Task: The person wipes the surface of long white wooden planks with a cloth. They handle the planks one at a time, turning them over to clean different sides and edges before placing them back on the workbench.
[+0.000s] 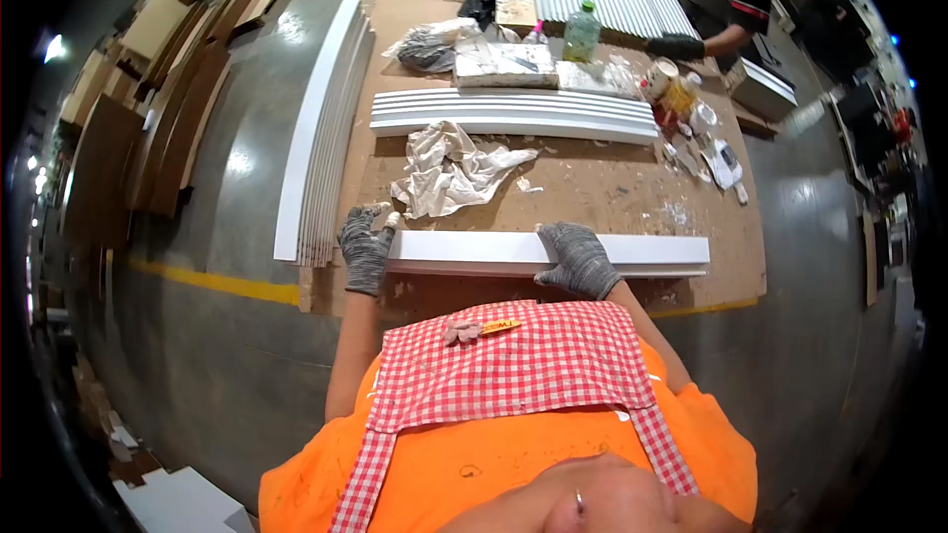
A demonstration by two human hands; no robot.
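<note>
here, right hand grips white board; left hand sits spread at its end.

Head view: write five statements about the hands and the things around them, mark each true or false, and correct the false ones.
1. The left hand and the right hand are both gloved in grey. True.
2. The right hand is on the crumpled cloth. False: it is on the near white strip.
3. A green-capped bottle stands upright beyond the crumpled cloth. True.
4. The apron is plain blue. False: the apron is red-and-white checked.
5. The crumpled cloth lies on the floor. False: it lies on the table.
</note>
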